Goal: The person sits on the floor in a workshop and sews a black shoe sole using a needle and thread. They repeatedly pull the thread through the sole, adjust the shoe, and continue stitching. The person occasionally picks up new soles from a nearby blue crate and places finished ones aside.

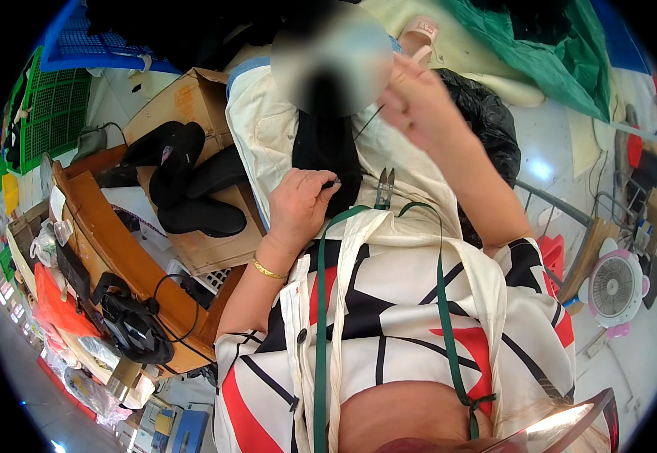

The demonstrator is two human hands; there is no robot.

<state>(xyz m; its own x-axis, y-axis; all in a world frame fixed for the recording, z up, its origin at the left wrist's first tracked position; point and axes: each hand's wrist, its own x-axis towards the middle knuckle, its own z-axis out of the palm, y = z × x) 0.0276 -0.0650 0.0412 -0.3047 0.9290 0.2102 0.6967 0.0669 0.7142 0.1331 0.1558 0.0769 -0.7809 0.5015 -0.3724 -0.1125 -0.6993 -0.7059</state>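
Observation:
Across my lap, over a cream apron [264, 121], lies a black piece of soft footwear [328, 155], its far end hidden by a round blurred patch. My left hand [298, 208] is closed on its near left edge, thumb and fingers pinched together, with a small shiny spot at the fingertips. To the upper right, my right hand [423, 106] is raised and motion-blurred, its fingers curled in; what they hold is too small to make out. A thin dark line [368, 122], perhaps thread, slants between it and the black piece. Small thread snips [385, 189] lie on the apron near my waist.
At left, several black boot-shaped pieces [185, 177] lie on a cardboard box [181, 113], beside a brown wooden furniture edge [109, 234]. A black plastic bag [483, 113] stands right of my lap. Farther right are a white-and-pink fan [615, 287] and a metal-framed stool [589, 253].

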